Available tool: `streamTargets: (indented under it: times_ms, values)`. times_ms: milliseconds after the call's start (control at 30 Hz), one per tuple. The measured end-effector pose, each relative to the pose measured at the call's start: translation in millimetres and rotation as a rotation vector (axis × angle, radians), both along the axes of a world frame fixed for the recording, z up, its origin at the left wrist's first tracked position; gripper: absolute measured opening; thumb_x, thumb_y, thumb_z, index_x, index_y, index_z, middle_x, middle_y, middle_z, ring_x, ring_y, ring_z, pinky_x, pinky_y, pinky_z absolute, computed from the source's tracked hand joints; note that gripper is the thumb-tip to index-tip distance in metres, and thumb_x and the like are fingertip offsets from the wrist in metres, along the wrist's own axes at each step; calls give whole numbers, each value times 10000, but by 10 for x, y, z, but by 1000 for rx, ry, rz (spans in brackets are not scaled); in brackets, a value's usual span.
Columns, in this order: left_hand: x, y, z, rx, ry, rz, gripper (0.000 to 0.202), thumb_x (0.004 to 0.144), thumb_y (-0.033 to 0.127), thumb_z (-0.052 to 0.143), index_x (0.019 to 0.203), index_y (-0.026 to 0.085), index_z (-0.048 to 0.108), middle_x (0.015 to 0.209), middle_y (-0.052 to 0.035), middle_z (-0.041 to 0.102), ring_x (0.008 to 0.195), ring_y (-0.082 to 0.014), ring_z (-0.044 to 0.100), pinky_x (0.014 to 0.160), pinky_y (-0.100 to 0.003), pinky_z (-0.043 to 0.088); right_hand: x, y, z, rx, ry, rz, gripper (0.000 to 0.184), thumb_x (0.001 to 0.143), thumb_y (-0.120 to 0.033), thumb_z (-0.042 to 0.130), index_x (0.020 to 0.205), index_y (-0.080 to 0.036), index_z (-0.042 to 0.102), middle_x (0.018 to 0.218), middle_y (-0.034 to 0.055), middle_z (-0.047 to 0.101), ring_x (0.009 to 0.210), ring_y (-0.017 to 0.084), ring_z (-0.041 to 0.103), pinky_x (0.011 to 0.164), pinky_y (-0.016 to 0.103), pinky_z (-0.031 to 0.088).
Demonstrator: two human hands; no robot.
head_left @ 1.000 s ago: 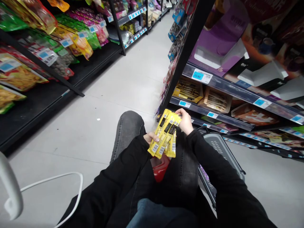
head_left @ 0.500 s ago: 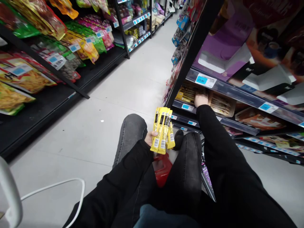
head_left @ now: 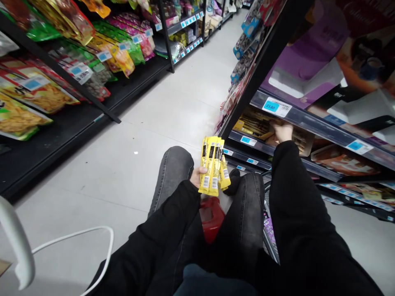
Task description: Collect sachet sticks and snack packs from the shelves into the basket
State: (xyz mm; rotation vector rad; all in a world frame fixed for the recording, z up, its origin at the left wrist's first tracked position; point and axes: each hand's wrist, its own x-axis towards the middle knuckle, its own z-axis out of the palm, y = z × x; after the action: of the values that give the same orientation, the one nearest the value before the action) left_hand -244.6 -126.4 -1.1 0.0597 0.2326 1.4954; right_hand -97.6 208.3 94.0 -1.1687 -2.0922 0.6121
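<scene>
My left hand is closed around several long yellow stick packets, fanned out above my knees with barcodes facing up. The thumb lies across the packets' left edge. On the right, my right hand reaches into a low shelf, over a box of light brown packets. Its fingers are partly hidden and blurred, so whether they grip anything does not show. Just left of that hand, more yellow and dark stick packets lie on the same shelf.
A price tag marks the shelf edge just above my right hand. Large purple boxes stand higher up. A red object sits between my legs. Bagged snacks line the left shelf, and a white cable loops at lower left.
My right hand has moved right along the shelf, off the yellow packets' side and over the light brown ones. My left hand still holds the yellow packets. The view has shifted slightly.
</scene>
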Motion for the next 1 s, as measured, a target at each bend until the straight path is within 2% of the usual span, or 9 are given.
streamTargets:
  times_ms: [100,167,333,500,600,667,733,867,1000]
  values:
    - [5,6,-4,9,-14,10,716,621,207,537,1325,110,451,1181,-107,638,1048,-274,613,904,-433,479,207,-283,156,-86,276,55,285,646,-362,710,807,-146,618,765,48,648,684,185,628,683,359,536]
    - [5,13,-6,22,-8,-3,716,621,198,537,1326,109,451,1184,-102,637,1058,-270,609,914,-422,475,349,-508,244,-112,339,71,317,596,-362,756,792,-151,624,719,21,639,608,160,607,611,325,527]
    - [7,12,7,57,33,-42,728,636,203,540,1350,117,426,1185,-108,635,1053,-288,611,884,-439,484,612,-969,385,-157,500,67,314,577,-398,777,700,-170,599,645,-29,588,571,104,567,588,250,507]
    - [26,3,4,89,47,-99,662,646,239,567,1296,136,492,1196,-92,630,1023,-329,617,891,-506,464,516,-1454,500,-556,544,112,386,609,-466,744,819,-191,573,588,-53,549,475,113,571,493,257,508]
    - [35,2,-30,101,51,-178,648,648,235,572,1281,119,503,1234,-125,603,1107,-340,573,937,-514,431,254,-1787,437,-702,471,118,368,622,-449,722,820,-180,565,563,-55,545,421,110,537,444,257,482]
    - [31,-3,-72,99,57,-254,644,652,227,571,1278,94,503,1248,-160,587,1150,-342,545,945,-503,429,49,-1960,312,-672,420,104,315,649,-435,679,780,-167,577,585,-30,578,459,116,542,468,255,469]
    - [18,-13,-123,88,55,-294,618,665,204,559,1270,88,511,1214,-164,609,1126,-336,566,915,-492,456,-126,-2065,162,-548,305,49,269,681,-420,629,753,-162,603,611,-4,613,526,129,556,518,251,451]
    - [-20,-34,-190,40,49,-234,568,669,154,536,1233,89,545,1133,-136,659,1040,-307,622,871,-477,495,-259,-2071,-31,-336,40,-92,230,713,-390,573,724,-169,633,631,13,633,603,151,560,582,249,405]
    - [-46,-25,-169,15,81,-212,517,662,125,544,1174,75,587,1082,-139,680,976,-297,650,839,-461,519,-173,-1957,-13,-420,61,-62,279,704,-420,564,734,-152,635,583,0,599,534,136,510,529,235,362]
